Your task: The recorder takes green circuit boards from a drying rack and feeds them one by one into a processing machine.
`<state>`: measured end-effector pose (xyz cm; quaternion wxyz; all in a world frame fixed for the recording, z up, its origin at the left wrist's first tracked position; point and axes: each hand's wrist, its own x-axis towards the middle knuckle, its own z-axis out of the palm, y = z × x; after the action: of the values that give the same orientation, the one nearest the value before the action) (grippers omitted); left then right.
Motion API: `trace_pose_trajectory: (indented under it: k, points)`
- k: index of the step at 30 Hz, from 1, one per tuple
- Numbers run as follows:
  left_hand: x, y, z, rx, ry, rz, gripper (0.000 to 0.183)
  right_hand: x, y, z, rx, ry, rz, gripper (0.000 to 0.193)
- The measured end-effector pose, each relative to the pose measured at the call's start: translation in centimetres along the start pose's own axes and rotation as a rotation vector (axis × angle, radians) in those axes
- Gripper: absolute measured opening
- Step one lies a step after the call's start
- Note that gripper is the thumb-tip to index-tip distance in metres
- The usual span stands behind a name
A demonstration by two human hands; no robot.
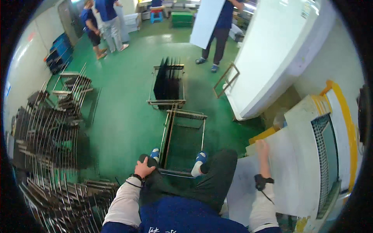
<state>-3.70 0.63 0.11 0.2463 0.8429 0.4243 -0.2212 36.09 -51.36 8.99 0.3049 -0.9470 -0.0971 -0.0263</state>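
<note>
Your left hand [144, 168] rests on your left knee [150, 160], fingers spread, while your right hand [262, 147] curls by the far edge of the pale flat sheet [241, 190] beside your right thigh [220, 169], whether pinching it I cannot tell.

Left hand [144, 168] on the left knee [155, 183], right hand [262, 149] over a white sheet [244, 184], metal rack [177, 173] between the feet [201, 157], dark upright panels [165, 83] in another rack [165, 102]

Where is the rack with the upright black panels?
In the head view, that rack stands on the green floor, just above-left of centre, beyond the nearer rack between the person's feet.
</note>
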Motion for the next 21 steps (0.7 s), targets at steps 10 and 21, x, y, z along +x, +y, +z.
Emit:
trace_pose_trajectory:
  k: [10, 21]
  points:
    - [0.6, 0.5, -0.7, -0.087, 0.041, -0.018, 0.101, -3.5, -19.9, 20.4, 0.397, -0.636, -0.035, 0.038]
    - [3.5, 2.2, -2.1, -0.048, 0.019, -0.121, 0.098, -6.5, -22.8, 32.9, 0.132, -0.882, 0.068, 0.042]
